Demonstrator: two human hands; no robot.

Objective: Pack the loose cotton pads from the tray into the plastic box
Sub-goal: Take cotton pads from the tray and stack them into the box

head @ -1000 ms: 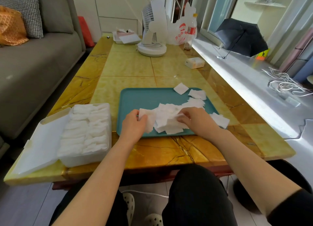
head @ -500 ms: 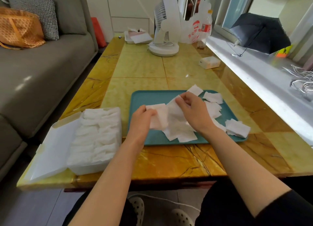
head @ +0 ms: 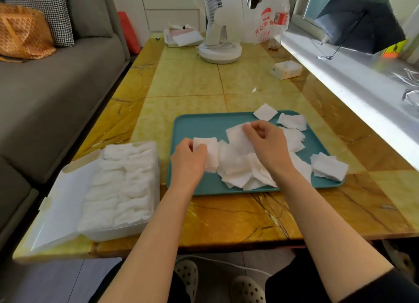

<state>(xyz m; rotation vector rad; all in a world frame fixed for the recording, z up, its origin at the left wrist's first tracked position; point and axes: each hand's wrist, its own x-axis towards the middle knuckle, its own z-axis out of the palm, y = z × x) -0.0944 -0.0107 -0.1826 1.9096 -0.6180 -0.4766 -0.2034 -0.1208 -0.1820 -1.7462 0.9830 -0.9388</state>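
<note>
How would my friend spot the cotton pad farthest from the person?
Find the teal tray on the yellow table. At its far rim, near the right corner, lies one square cotton pad. Only this one pokes over that far rim onto the table.

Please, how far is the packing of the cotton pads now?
Mostly done: the plastic box is nearly full of packed pads. In hand: the left hand holds a small stack, the right hand pinches one pad. Left: a loose pile on the tray, with several scattered pads near its far and right edges.
</note>
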